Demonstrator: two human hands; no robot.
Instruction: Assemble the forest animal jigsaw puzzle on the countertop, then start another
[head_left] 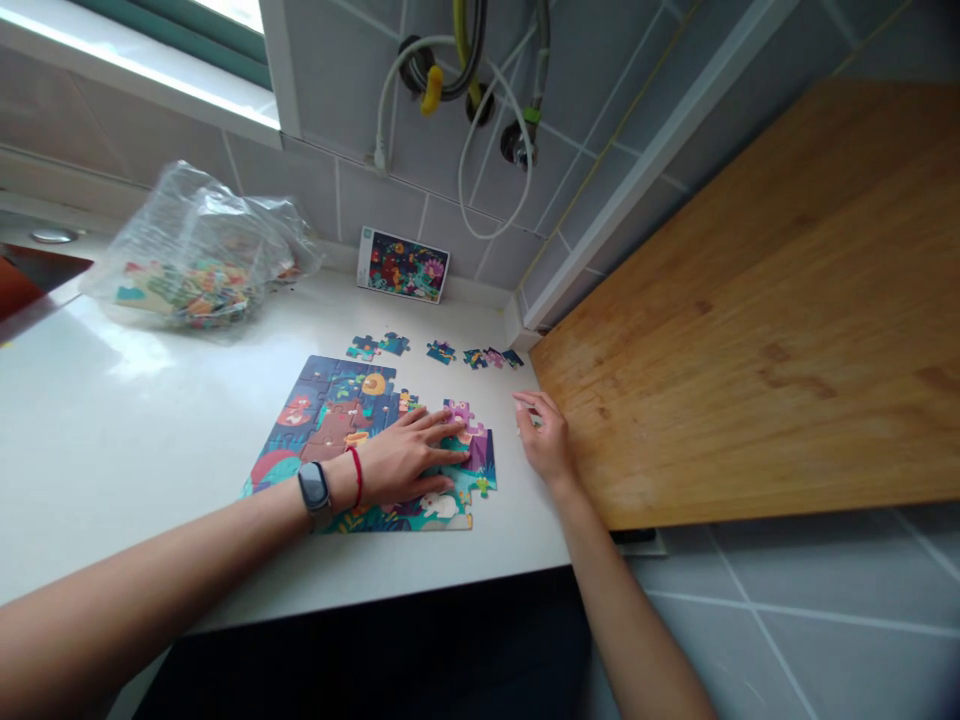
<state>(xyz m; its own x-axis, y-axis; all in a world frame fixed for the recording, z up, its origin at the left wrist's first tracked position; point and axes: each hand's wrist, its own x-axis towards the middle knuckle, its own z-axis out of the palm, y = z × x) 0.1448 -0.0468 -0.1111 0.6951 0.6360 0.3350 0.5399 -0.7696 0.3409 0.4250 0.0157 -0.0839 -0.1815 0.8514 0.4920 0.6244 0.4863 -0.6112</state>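
A partly assembled jigsaw puzzle (319,425) with animals and plants lies on the white counter. My left hand (416,455) rests flat on its right part, fingers spread, covering several pieces. My right hand (545,440) is just right of the puzzle, fingers curled and pinched. A small coloured sliver of a puzzle piece (537,421) shows between its fingers; most of it is hidden. Behind the puzzle lie loose pieces: a joined pair (365,347) at left, one piece (441,351) in the middle, and a small group (491,358) at right.
A picture card (403,266) leans against the tiled wall. At the back left, a clear plastic bag (202,270) holds many puzzle pieces. A wooden board (765,320) stands close on the right. Hoses and a white cable (459,170) hang on the wall above.
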